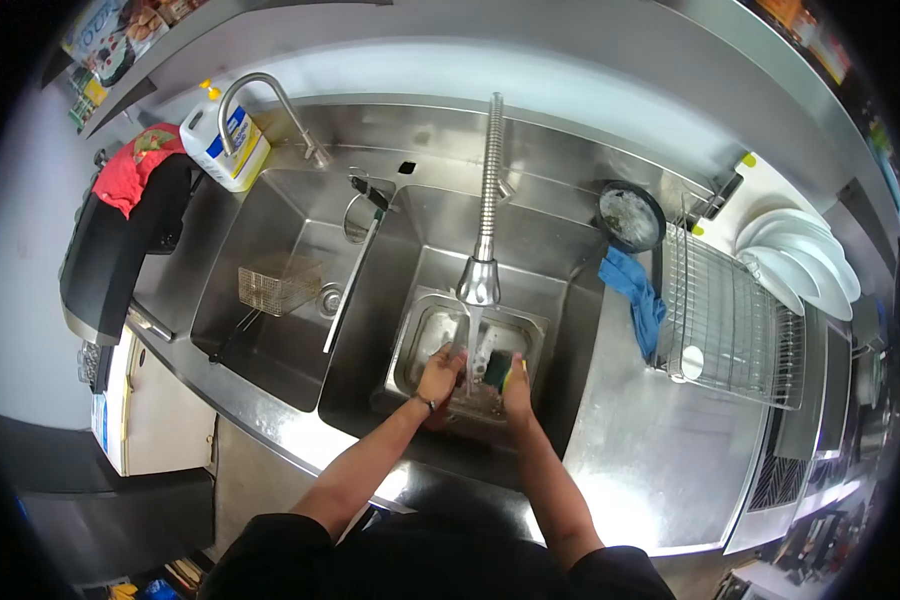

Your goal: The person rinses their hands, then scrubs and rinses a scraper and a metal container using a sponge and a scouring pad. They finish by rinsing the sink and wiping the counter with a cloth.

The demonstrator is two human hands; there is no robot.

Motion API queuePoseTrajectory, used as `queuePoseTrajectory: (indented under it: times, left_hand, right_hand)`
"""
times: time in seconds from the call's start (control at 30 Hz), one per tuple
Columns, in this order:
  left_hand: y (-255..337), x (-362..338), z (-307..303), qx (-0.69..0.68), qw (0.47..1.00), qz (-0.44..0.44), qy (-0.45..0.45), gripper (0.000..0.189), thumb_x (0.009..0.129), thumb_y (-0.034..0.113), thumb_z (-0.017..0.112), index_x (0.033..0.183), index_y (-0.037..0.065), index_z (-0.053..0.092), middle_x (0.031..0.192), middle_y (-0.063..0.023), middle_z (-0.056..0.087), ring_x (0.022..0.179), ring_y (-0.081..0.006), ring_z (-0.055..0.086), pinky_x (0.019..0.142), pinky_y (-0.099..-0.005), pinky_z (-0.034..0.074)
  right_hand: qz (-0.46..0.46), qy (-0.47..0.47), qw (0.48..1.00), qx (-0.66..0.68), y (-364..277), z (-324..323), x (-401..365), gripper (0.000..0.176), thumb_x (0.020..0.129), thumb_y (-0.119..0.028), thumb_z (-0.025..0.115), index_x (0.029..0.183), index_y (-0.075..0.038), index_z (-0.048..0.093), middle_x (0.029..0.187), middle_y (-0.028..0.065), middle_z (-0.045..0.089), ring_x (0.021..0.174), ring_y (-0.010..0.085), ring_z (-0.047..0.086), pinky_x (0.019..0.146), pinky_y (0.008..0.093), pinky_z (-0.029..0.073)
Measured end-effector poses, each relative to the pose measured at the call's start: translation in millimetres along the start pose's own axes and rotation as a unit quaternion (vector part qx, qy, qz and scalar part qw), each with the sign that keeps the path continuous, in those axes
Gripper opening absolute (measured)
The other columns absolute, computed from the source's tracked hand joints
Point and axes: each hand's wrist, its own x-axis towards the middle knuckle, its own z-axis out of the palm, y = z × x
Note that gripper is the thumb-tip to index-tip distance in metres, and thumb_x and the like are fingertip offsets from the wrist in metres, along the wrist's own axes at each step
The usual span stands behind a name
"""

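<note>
In the right-hand sink basin (580, 340), water runs from a spring-neck faucet (480, 283) between my two hands. My left hand (438, 375) is closed on a narrow grey metal item (460, 334) whose kind I cannot make out. My right hand (517, 390) grips a sponge (498, 369) with a dark green scouring side and a bit of yellow. Beneath both hands sits a rectangular metal pan (538, 330) with wet, brownish residue in it. My fingers partly hide the grey item and the sponge.
The left basin holds a wire fryer basket (270, 288). A soap jug (228, 150) stands behind it. To the right are a round black pan (631, 216), a blue cloth (631, 295), a wire dish rack (730, 330) and white plates (820, 265).
</note>
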Motion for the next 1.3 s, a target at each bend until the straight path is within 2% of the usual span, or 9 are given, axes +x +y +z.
queuePoseTrajectory:
  times: [0.1, 0.17, 0.27, 0.53, 0.7, 0.8, 0.87, 1.03, 1.3]
  left_hand:
    - [21.0, -23.9, 13.9, 0.196, 0.98, 0.0, -0.045, 0.03, 0.088, 0.033, 0.053, 0.084, 0.003, 0.053, 0.053, -0.0034, 0.051, 0.045, -0.0092, 0.046, 0.044, -0.0268, 0.039]
    - [24.5, -28.5, 17.3, 0.215, 0.975, 0.003, -0.046, 0.031, 0.088, 0.033, 0.052, 0.084, 0.002, 0.053, 0.052, -0.0039, 0.05, 0.046, -0.0094, 0.047, 0.044, -0.0268, 0.039]
    - [16.9, -26.2, 12.4, 0.231, 0.972, 0.014, -0.041, 0.031, 0.09, 0.032, 0.049, 0.083, 0.002, 0.052, 0.051, -0.0048, 0.049, 0.046, -0.0104, 0.048, 0.045, -0.0273, 0.039]
    - [18.3, -27.5, -13.8, 0.396, 0.904, 0.145, -0.07, 0.031, 0.091, 0.028, 0.042, 0.08, 0.001, 0.054, 0.06, -0.0182, 0.057, 0.055, -0.0317, 0.058, 0.054, -0.0405, 0.046]
    - [24.7, -31.1, -4.8, 0.464, 0.86, 0.196, -0.084, 0.03, 0.089, 0.029, 0.046, 0.079, 0.002, 0.052, 0.061, -0.0165, 0.059, 0.063, -0.0346, 0.06, 0.06, -0.0438, 0.045]
    - [41.4, -33.1, -1.8, 0.438, 0.873, 0.139, -0.162, 0.03, 0.088, 0.03, 0.048, 0.081, 0.001, 0.052, 0.064, -0.0153, 0.06, 0.064, -0.0352, 0.06, 0.059, -0.0443, 0.045]
    - [44.6, -36.0, -1.0, 0.426, 0.879, 0.142, -0.16, 0.029, 0.087, 0.028, 0.053, 0.079, 0.001, 0.052, 0.065, -0.0118, 0.062, 0.057, -0.0276, 0.061, 0.055, -0.0392, 0.047]
    - [29.8, -25.8, -13.0, 0.138, 0.983, -0.056, -0.108, 0.018, 0.083, 0.017, 0.061, 0.084, 0.001, 0.055, 0.064, -0.003, 0.059, 0.054, -0.0076, 0.053, 0.051, -0.0242, 0.045]
    - [44.7, -31.5, 10.1, 0.017, 0.984, -0.054, -0.171, 0.014, 0.081, 0.012, 0.064, 0.086, 0.0, 0.058, 0.069, -0.0039, 0.061, 0.062, -0.0108, 0.058, 0.057, -0.0258, 0.048]
  right_hand:
    - [-0.135, -0.034, 0.973, 0.185, -4.3, 8.7, 18.0, 0.049, 0.088, -0.045, 0.044, 0.117, -0.005, 0.051, 0.082, 0.0095, 0.058, 0.072, 0.0168, 0.057, 0.065, 0.0329, 0.047]
    - [-0.283, 0.04, 0.948, -0.14, -14.5, 19.6, 17.6, 0.05, 0.088, -0.047, 0.044, 0.098, 0.001, 0.058, 0.078, 0.011, 0.061, 0.082, 0.0255, 0.058, 0.072, 0.0348, 0.046]
    - [-0.22, 0.089, 0.891, -0.388, -42.8, 18.6, -1.9, 0.059, 0.085, -0.054, 0.042, 0.089, 0.002, 0.061, 0.078, 0.0217, 0.061, 0.083, 0.0374, 0.057, 0.074, 0.0407, 0.045]
    - [-0.217, 0.019, 0.859, -0.463, -55.6, -1.9, 22.1, 0.053, 0.088, -0.048, 0.039, 0.081, -0.002, 0.064, 0.073, 0.0231, 0.059, 0.076, 0.0404, 0.057, 0.071, 0.0448, 0.044]
    - [-0.443, 0.013, 0.728, -0.522, -41.4, 13.6, 6.7, 0.039, 0.085, -0.038, 0.049, 0.08, -0.002, 0.062, 0.068, 0.0208, 0.06, 0.066, 0.0334, 0.06, 0.063, 0.0438, 0.044]
    - [-0.249, 0.084, 0.924, -0.279, -14.8, 3.5, 40.8, 0.038, 0.085, -0.037, 0.05, 0.082, -0.001, 0.06, 0.069, 0.0186, 0.059, 0.064, 0.0267, 0.059, 0.061, 0.0418, 0.043]
    - [-0.048, 0.278, 0.953, 0.108, -18.1, 0.2, 45.4, 0.048, 0.085, -0.042, 0.046, 0.081, 0.004, 0.059, 0.087, 0.0259, 0.06, 0.085, 0.0381, 0.058, 0.077, 0.0418, 0.043]
    - [-0.135, 0.122, 0.94, -0.288, -21.5, -22.0, 8.6, 0.053, 0.081, -0.044, 0.051, 0.111, 0.0, 0.048, 0.105, 0.0245, 0.056, 0.1, 0.0396, 0.053, 0.085, 0.039, 0.041]
    - [-0.33, 0.089, 0.895, -0.285, -120.6, -29.0, -3.1, 0.042, 0.077, -0.031, 0.06, 0.109, -0.005, 0.05, 0.1, 0.0224, 0.058, 0.092, 0.0376, 0.057, 0.081, 0.0405, 0.044]
